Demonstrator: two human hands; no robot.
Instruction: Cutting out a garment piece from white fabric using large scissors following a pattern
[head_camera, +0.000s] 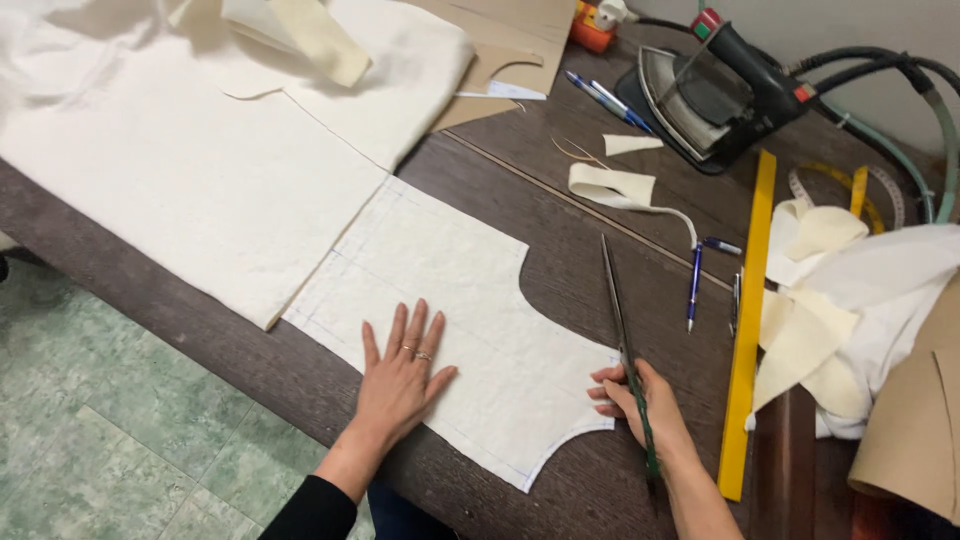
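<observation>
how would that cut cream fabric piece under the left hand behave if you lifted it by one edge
The cut fabric piece would probably flop and drape: it lies thin and flat on the table. It seems light, and likely to slide, since the left hand presses it flat.

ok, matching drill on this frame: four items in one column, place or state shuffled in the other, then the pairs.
Items:
1. left hand
2. right hand
3. yellow ruler
4. iron

Places or states:
A. lies along the table, right of the scissors
B. flat, fingers spread on the cut fabric piece
C. rests at the far edge of the table, cord attached
D. grips the long scissors at the fabric's edge

Pairs: 1-B, 2-D, 3-A, 4-C
</observation>
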